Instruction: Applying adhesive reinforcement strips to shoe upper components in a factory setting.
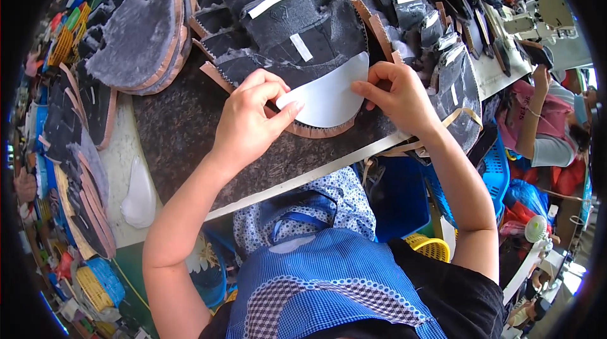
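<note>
A white crescent-shaped piece (327,97), thin and smooth, is stretched between my two hands. My left hand (251,115) pinches its left end between thumb and fingers, and my right hand (397,94) pinches the upper right end the same way. The piece lies over the rounded near end of a black fleecy shoe upper (288,45) with a stitched tan edge. Several more black uppers with small white tabs overlap behind it. Whether the piece touches the upper all along cannot be seen.
Grey furry pieces (136,42) with tan edges are stacked at the left. More white curved pieces (138,193) lie on the table's left side. A dark mottled mat (183,149) covers the table. Blue baskets (496,171) stand below right. Another person (544,121) sits farther right.
</note>
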Tool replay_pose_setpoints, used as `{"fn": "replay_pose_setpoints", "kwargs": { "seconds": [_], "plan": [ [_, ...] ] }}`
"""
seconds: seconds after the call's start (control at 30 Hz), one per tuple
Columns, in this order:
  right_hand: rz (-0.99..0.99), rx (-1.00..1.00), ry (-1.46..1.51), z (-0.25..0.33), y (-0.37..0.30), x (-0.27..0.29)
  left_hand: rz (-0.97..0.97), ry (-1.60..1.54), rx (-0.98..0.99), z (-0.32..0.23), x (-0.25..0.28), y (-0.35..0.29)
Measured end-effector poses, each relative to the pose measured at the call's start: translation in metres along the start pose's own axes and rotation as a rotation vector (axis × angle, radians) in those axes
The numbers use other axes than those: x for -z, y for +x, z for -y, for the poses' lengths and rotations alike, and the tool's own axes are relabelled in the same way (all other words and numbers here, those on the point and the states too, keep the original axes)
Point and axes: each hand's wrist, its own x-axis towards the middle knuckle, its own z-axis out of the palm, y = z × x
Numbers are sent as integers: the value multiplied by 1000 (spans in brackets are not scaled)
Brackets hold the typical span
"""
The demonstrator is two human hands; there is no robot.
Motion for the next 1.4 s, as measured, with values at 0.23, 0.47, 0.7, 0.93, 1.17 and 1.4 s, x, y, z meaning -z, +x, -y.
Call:
{"fn": "replay_pose_setpoints", "kwargs": {
  "seconds": [0.23,0.47,0.7,0.93,1.17,1.4],
  "plan": [
    [-277,368,-686,30,-10,-6,-157,550,-350,-15,0,-4],
    [-61,482,-249,55,42,8,-268,258,-267,-3,38,30],
    [-29,221,162,81,92,-6,-336,-549,8,-1,49,52],
    [89,44,451,113,15,-16,-475,-1003,57,-32,38,8],
    [344,-11,570,170,1,-66,-482,-892,215,-48,99,-63],
    [593,-6,403,151,65,-151,-405,-677,218,34,126,-102]
  ]
}}
